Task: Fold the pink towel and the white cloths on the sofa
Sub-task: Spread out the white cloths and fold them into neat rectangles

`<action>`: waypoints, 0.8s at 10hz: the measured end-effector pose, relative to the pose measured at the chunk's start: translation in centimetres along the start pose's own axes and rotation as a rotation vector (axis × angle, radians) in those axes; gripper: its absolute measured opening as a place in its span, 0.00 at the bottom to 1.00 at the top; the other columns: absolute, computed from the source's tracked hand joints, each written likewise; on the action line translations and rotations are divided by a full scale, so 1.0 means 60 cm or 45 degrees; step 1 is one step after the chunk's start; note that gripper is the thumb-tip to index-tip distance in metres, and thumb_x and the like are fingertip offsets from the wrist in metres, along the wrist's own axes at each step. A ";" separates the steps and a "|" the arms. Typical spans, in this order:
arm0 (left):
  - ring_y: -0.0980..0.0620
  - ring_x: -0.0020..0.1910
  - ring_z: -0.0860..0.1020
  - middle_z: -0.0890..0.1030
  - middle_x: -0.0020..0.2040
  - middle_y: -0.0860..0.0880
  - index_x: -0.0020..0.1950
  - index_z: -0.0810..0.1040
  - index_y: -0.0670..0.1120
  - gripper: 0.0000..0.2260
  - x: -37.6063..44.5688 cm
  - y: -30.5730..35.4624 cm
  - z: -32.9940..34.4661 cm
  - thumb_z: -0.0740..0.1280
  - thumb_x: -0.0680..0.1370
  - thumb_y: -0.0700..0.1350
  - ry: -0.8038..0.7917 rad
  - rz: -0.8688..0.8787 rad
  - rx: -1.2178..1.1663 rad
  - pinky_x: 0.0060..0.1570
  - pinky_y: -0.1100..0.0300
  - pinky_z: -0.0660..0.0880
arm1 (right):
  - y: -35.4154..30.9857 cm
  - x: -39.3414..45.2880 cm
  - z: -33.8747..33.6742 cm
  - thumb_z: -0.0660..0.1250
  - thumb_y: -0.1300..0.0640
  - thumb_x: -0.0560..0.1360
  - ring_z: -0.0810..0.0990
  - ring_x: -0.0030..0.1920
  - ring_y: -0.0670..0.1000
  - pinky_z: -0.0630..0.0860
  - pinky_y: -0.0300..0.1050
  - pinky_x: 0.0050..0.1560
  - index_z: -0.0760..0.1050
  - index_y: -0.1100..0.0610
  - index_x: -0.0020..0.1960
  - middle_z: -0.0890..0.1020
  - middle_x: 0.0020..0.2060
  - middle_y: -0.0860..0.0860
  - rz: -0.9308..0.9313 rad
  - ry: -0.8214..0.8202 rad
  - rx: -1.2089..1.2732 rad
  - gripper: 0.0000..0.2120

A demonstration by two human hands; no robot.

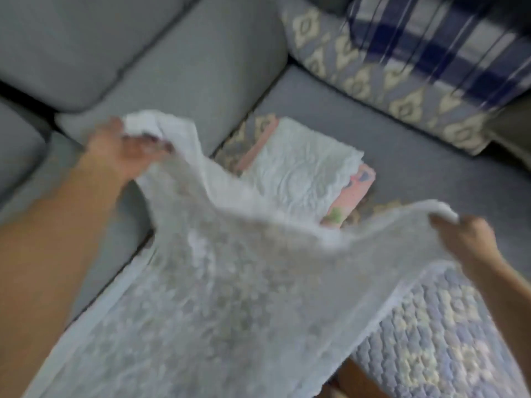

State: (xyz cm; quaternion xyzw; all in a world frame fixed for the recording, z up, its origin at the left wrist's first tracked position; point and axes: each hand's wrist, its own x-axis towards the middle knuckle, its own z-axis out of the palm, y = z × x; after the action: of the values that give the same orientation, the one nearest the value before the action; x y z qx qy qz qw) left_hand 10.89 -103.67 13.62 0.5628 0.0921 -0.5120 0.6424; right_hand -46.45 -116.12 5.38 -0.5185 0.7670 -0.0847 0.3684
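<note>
You've stacked 1 folded white cloth (301, 165) on the folded pink towel (356, 188); your left hand (126, 150) and right hand (465, 239) grip another lace cloth (230, 268), unfolded.

Grey sofa (178, 67), patterned cushion (373, 81)

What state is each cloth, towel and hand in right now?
left hand: grips one top corner of the lace cloth.
right hand: grips the other top corner.
white lace cloth: unfolded, held up, spread.
white cloth: folded, lying on the pink towel.
pink towel: folded, on the sofa.
</note>
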 end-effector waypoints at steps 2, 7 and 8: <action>0.48 0.52 0.80 0.78 0.51 0.53 0.50 0.78 0.55 0.11 0.083 0.055 0.272 0.63 0.80 0.60 -0.034 0.425 0.683 0.53 0.47 0.78 | -0.005 0.163 -0.044 0.59 0.39 0.76 0.81 0.54 0.64 0.76 0.55 0.54 0.80 0.61 0.56 0.83 0.51 0.64 0.215 0.379 0.161 0.27; 0.49 0.43 0.79 0.78 0.41 0.53 0.45 0.73 0.52 0.06 -0.165 -0.649 0.038 0.62 0.76 0.53 -0.479 0.612 2.089 0.41 0.53 0.77 | 0.185 0.147 0.057 0.71 0.55 0.73 0.77 0.41 0.56 0.71 0.47 0.41 0.76 0.63 0.62 0.79 0.44 0.57 0.601 -0.038 0.304 0.20; 0.52 0.55 0.75 0.74 0.53 0.55 0.57 0.70 0.54 0.13 -0.220 -0.741 -0.043 0.59 0.80 0.60 -0.632 0.090 2.437 0.52 0.56 0.75 | 0.197 0.137 0.084 0.73 0.44 0.72 0.80 0.46 0.55 0.78 0.49 0.44 0.73 0.57 0.66 0.79 0.49 0.55 0.710 0.058 0.571 0.28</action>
State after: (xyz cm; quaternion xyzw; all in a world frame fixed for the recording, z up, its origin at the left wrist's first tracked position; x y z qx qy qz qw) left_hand -27.84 -87.23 -6.07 0.7238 -0.5149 -0.4544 -0.0674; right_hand -53.37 -116.62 -8.18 -0.1935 0.8494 -0.1588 0.4646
